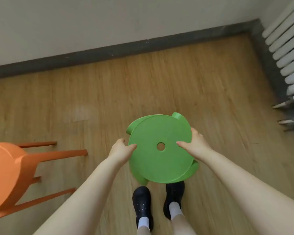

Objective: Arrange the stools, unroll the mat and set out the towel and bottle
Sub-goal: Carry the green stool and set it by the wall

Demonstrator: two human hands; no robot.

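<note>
A green plastic stool [159,163] with a round seat and a small hole in the middle is seen from above, just in front of my feet. My left hand [121,150] grips the seat's left rim, thumb on top. My right hand [193,143] grips the right rim the same way. Whether the stool's legs touch the floor is hidden under the seat. An orange stool [8,173] stands at the left edge, its legs slanting toward the middle. No mat, towel or bottle is in view.
Wood-look floor [143,92] runs to a pale wall with a dark baseboard [109,51] ahead. A white radiator [288,53] with metal pipes fills the right corner. My black shoes [143,204] stand below the green stool.
</note>
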